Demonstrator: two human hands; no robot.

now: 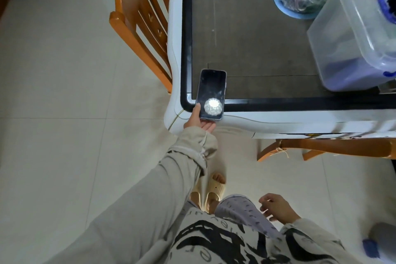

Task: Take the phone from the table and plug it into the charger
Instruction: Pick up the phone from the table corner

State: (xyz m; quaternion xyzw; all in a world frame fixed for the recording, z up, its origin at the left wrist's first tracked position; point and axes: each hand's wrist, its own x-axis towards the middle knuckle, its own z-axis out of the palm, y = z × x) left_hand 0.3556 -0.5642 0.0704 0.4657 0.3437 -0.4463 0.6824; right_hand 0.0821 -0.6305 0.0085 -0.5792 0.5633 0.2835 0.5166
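Glass-fronted phone (211, 94) sits pinched at its near end in my left hand (198, 121), right hand (276, 208) empty, so it could tip and slip.

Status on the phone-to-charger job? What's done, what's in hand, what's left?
Done: the left hand has reached the phone at the table corner. In hand: thumb on the screen, fingers under its near end; whether it has lifted off yet is unclear. Left: carry and plug in. No charger or cable shows in this view. The right hand hangs empty.
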